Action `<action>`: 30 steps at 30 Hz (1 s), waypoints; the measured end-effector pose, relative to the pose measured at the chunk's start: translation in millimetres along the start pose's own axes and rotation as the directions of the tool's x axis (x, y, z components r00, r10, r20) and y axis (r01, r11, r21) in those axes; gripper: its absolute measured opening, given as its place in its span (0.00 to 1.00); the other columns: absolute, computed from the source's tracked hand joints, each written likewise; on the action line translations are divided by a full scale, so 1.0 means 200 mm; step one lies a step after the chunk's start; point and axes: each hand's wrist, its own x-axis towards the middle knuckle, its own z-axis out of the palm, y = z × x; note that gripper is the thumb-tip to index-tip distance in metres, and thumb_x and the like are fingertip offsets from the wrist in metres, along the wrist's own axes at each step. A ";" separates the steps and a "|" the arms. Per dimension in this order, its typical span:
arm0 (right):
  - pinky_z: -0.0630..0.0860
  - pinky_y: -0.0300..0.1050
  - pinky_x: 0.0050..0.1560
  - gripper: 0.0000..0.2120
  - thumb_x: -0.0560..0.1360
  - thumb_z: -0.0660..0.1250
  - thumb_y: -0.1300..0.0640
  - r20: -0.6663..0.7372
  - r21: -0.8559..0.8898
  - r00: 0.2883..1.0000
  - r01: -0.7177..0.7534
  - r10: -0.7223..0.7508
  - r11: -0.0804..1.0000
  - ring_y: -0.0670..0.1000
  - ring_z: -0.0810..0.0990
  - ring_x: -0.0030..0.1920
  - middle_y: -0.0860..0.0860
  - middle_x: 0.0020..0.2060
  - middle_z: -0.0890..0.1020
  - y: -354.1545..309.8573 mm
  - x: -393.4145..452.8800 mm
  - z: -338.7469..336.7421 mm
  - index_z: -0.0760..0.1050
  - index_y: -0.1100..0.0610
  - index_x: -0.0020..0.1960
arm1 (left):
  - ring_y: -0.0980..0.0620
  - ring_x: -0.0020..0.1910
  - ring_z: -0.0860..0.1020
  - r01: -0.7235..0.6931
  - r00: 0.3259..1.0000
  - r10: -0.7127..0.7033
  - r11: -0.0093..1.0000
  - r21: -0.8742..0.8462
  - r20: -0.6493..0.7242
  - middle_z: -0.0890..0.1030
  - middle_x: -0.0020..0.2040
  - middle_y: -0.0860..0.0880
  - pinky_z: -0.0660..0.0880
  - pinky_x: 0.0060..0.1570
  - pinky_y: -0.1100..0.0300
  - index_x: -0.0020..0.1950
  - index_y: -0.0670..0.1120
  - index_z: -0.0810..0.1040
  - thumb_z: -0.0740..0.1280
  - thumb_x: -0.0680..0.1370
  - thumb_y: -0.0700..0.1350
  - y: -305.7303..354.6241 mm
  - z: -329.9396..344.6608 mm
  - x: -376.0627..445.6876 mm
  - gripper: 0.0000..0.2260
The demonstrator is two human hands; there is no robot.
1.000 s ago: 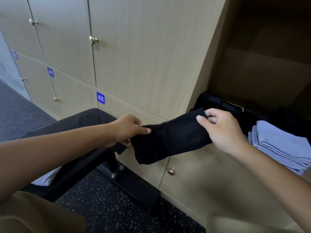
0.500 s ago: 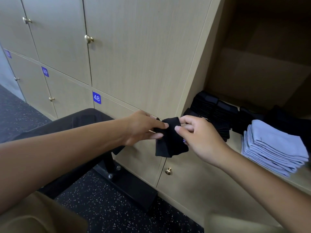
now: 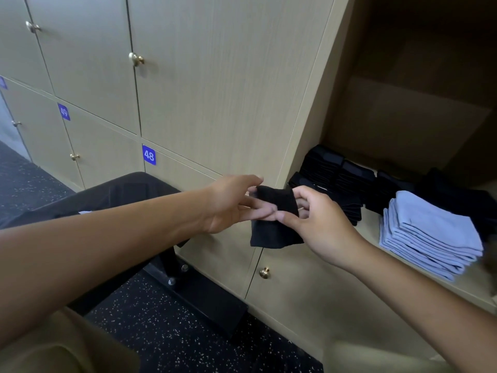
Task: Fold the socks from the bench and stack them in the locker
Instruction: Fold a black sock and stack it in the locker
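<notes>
Holding folded black sock (image 3: 274, 216), both hands (image 3: 271, 211)

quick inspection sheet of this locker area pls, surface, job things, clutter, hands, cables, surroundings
surface: open locker shelf, pale wood
job's things: black sock, folded, held in the air before the locker; black sock stacks and light blue stack on the shelf
clutter: nothing seen
hands: left hand, fingers straight under the fold; right hand pinches the sock
cables: nothing seen
surroundings: closed doors, number plate 48, black bench, speckled floor
</notes>
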 end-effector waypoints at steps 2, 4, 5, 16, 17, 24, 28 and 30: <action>0.82 0.46 0.51 0.07 0.79 0.70 0.60 -0.031 -0.023 0.999 -0.014 0.014 1.000 0.43 0.84 0.47 0.45 0.47 0.85 0.02 0.01 -0.02 0.78 0.51 0.54 | 0.39 0.42 0.84 -0.049 0.999 0.048 0.988 0.146 0.005 0.86 0.47 0.35 0.84 0.42 0.58 0.58 0.39 0.71 0.62 0.86 0.46 0.00 -0.01 0.00 0.10; 0.82 0.43 0.51 0.07 0.80 0.68 0.62 -0.046 0.002 0.999 -0.027 0.027 1.000 0.42 0.83 0.47 0.43 0.46 0.85 0.03 0.01 -0.03 0.77 0.51 0.54 | 0.45 0.38 0.81 -0.202 0.973 0.230 0.870 0.450 -0.006 0.85 0.43 0.42 0.81 0.39 0.57 0.62 0.45 0.70 0.64 0.84 0.47 -0.01 -0.04 0.02 0.09; 0.82 0.41 0.51 0.08 0.80 0.68 0.63 -0.048 0.027 0.998 -0.030 0.032 0.999 0.40 0.83 0.48 0.42 0.46 0.84 0.03 0.01 -0.04 0.77 0.51 0.55 | 0.49 0.37 0.79 -0.280 0.942 0.336 0.748 0.603 0.021 0.83 0.42 0.46 0.78 0.40 0.58 0.62 0.49 0.71 0.65 0.84 0.48 -0.01 -0.06 0.04 0.09; 0.81 0.41 0.51 0.12 0.80 0.66 0.68 -0.070 0.308 0.997 -0.014 0.037 0.951 0.50 0.86 0.53 0.51 0.52 0.86 0.08 0.01 -0.11 0.78 0.54 0.59 | 0.49 0.54 0.80 -0.558 0.814 0.498 0.522 0.645 0.300 0.81 0.58 0.47 0.78 0.50 0.61 0.53 0.44 0.77 0.67 0.83 0.46 0.01 -0.13 0.03 0.06; 0.81 0.43 0.52 0.12 0.80 0.66 0.68 -0.074 0.323 0.996 -0.016 0.041 0.946 0.50 0.86 0.53 0.51 0.52 0.87 0.09 0.01 -0.11 0.78 0.54 0.58 | 0.47 0.54 0.81 -0.576 0.805 0.509 0.545 0.610 0.305 0.81 0.58 0.47 0.79 0.52 0.55 0.53 0.43 0.76 0.67 0.83 0.45 0.01 -0.13 0.02 0.05; 0.82 0.46 0.52 0.12 0.81 0.64 0.67 -0.127 0.383 0.989 -0.015 0.069 0.924 0.50 0.85 0.55 0.50 0.53 0.87 0.08 0.00 -0.12 0.77 0.55 0.61 | 0.53 0.50 0.82 -0.606 0.776 0.573 0.564 0.561 0.263 0.84 0.57 0.45 0.81 0.53 0.54 0.50 0.41 0.79 0.70 0.81 0.43 0.00 -0.10 0.00 0.06; 0.82 0.54 0.56 0.12 0.82 0.64 0.66 -0.156 0.399 0.984 -0.018 0.087 0.917 0.51 0.85 0.55 0.50 0.53 0.87 0.07 0.00 -0.11 0.77 0.55 0.61 | 0.54 0.54 0.83 -0.638 0.725 0.626 0.452 0.624 0.287 0.86 0.55 0.54 0.78 0.59 0.60 0.46 0.44 0.81 0.72 0.80 0.45 0.02 -0.08 -0.02 0.06; 0.81 0.57 0.60 0.12 0.82 0.64 0.66 -0.156 0.410 0.984 -0.018 0.090 0.912 0.50 0.85 0.55 0.50 0.54 0.87 0.07 0.00 -0.12 0.77 0.55 0.62 | 0.52 0.53 0.83 -0.622 0.735 0.606 0.426 0.657 0.303 0.86 0.53 0.51 0.78 0.60 0.55 0.46 0.45 0.83 0.70 0.81 0.47 0.02 -0.07 -0.02 0.07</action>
